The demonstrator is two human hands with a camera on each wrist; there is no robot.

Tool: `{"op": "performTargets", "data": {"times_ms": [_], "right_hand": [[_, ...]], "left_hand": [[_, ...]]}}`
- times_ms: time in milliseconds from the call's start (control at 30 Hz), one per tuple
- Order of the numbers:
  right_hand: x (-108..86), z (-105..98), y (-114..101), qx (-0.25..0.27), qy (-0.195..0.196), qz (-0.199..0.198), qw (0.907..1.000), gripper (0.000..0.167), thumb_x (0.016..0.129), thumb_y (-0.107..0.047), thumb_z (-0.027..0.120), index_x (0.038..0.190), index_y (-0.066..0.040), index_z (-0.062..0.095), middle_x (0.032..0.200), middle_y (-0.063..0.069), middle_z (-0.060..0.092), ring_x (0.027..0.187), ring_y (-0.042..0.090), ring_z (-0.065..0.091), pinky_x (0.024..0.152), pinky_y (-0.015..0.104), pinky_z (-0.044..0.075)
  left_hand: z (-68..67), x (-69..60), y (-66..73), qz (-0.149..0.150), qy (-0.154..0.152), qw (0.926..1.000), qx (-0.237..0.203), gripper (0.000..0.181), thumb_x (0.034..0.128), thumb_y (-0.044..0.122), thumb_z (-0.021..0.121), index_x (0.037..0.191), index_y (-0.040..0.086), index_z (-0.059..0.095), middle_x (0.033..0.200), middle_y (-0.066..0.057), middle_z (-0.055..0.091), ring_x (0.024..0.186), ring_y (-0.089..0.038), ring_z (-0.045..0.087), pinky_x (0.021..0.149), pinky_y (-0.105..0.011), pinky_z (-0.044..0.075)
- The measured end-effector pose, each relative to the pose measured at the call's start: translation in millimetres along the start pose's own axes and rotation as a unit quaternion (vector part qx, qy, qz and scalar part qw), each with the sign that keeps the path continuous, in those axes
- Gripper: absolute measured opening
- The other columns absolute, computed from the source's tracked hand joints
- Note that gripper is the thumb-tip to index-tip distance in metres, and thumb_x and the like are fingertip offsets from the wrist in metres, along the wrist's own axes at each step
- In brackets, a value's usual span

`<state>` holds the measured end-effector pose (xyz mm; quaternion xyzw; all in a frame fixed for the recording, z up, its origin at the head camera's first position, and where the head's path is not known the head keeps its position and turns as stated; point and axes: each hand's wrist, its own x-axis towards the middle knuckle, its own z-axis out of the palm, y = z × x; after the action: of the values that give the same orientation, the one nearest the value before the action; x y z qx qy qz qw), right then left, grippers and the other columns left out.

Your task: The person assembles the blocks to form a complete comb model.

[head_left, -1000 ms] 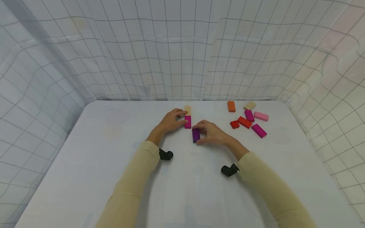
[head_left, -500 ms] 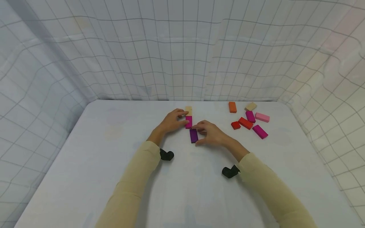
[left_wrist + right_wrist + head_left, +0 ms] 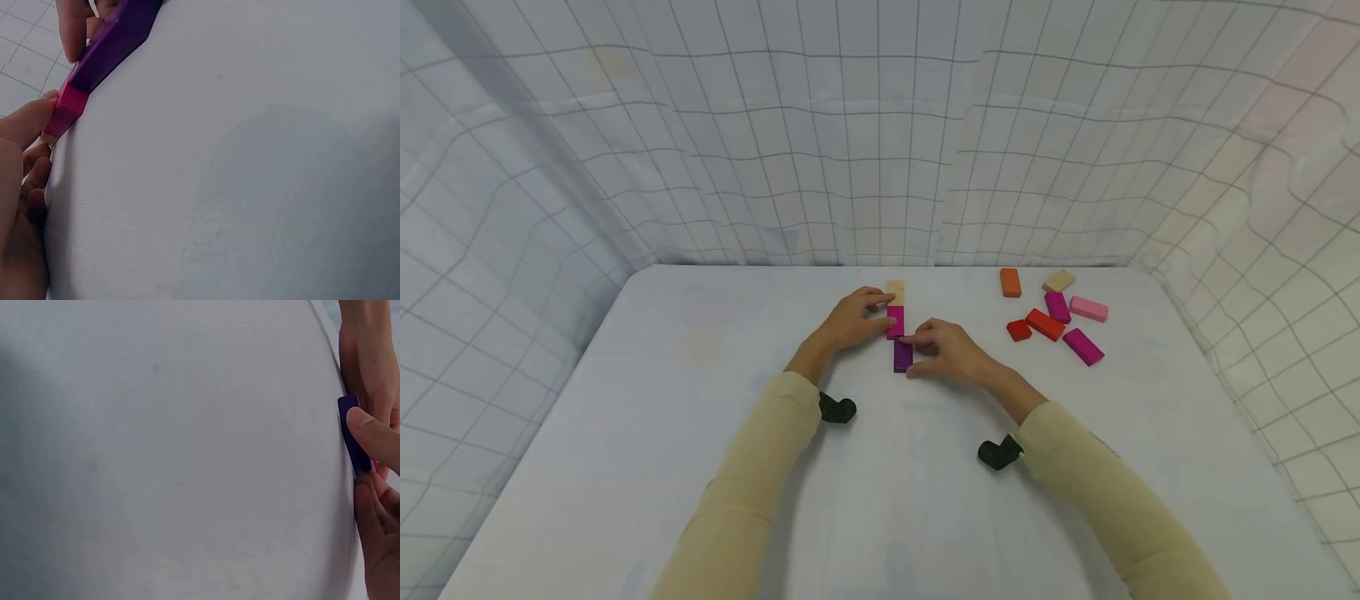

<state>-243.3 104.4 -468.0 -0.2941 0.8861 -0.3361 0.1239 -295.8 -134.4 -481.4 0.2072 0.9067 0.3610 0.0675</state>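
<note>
A cream block (image 3: 897, 287), a magenta block (image 3: 897, 313) and a purple block (image 3: 902, 357) lie end to end in a line on the white table. My left hand (image 3: 852, 320) rests at the line's left side, its index fingertip on the cream block and its thumb on the magenta one. My right hand (image 3: 957, 353) holds the purple block between thumb and fingers, the fingers at its far end. That block sits slightly right of the magenta one; in the left wrist view the purple block (image 3: 119, 40) appears to meet the magenta block (image 3: 69, 109).
To the right lie loose blocks: an orange block (image 3: 1011, 282), another cream block (image 3: 1059, 281), a pink block (image 3: 1088, 308), a small red block (image 3: 1018, 330), a longer red block (image 3: 1045, 324) and two magenta ones. A white gridded curtain (image 3: 895, 167) surrounds the table.
My right hand has slid the purple block leftward and slightly away from me, up to the near end of the magenta block. My left hand has stayed in place.
</note>
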Motion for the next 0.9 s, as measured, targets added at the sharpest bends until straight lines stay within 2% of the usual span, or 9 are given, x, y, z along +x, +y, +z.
{"op": "performTargets", "data": {"times_ms": [233,633,900], "right_hand": [[2.5,2.1,-0.8,0.016,-0.009,-0.006,0.9998,0.054,0.089,-0.020,0.085,0.139,-0.008,0.068,0.122,0.007,0.065,0.108,0.021,0.061,0.096,0.035,0.052],[4.5,3.8,-5.3,-0.001,-0.007,-0.014,0.9999,0.053,0.090,-0.022,0.085,0.138,-0.010,0.068,0.122,0.005,0.066,0.106,0.019,0.059,0.094,0.034,0.052],[5.7,4.7,-4.4,-0.006,-0.012,-0.014,0.9998,0.054,0.090,-0.024,0.084,0.139,-0.009,0.067,0.124,0.006,0.065,0.108,0.020,0.060,0.096,0.035,0.051]], "left_hand": [[-0.7,-0.9,0.3,0.005,-0.001,1.0000,0.004,0.055,0.1009,0.026,0.069,0.150,0.006,0.055,0.147,-0.015,0.052,0.126,-0.029,0.054,0.109,-0.045,0.041],[-2.1,-1.1,0.2,0.014,0.003,0.9999,0.005,0.056,0.1001,0.026,0.069,0.150,0.004,0.055,0.146,-0.016,0.052,0.125,-0.030,0.054,0.110,-0.045,0.041],[-2.8,-2.2,2.2,0.008,0.000,1.0000,-0.002,0.055,0.1002,0.025,0.070,0.149,0.005,0.055,0.147,-0.016,0.052,0.126,-0.030,0.054,0.109,-0.045,0.041]]}}
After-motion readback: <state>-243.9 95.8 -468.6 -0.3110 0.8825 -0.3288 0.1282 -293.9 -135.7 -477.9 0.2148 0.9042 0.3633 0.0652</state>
